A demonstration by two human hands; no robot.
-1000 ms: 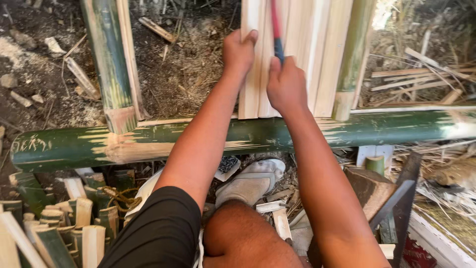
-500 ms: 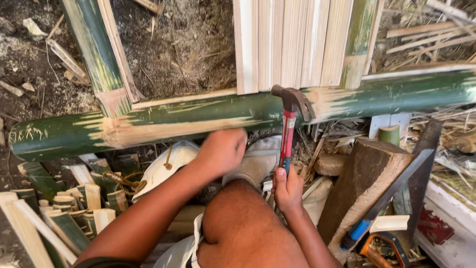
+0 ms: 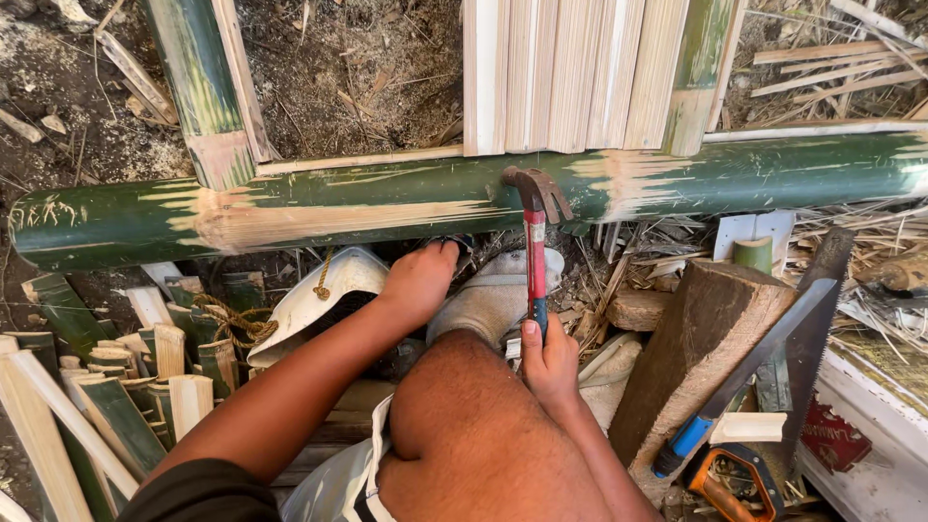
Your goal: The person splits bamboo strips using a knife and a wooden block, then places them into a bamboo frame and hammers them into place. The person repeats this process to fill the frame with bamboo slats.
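right hand (image 3: 551, 362) wrapped tight round a red-handled claw hammer (image 3: 535, 256), head up at 12 o'clock touching the big green bamboo pole (image 3: 387, 198). left hand (image 3: 420, 282) reaching down by the grey shoe (image 3: 488, 295), fingers hidden so can't tell its grip. red printed box (image 3: 831, 435) sits way out at 4 o'clock.

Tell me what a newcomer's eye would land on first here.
The long green bamboo pole crossing the whole frame, with pale slats standing against it at top centre. Next, the red-handled hammer, upright in the right hand, its head resting on the pole. The left hand reaches down just below the pole, beside a white shoe; a saw leans on a wood block at right.
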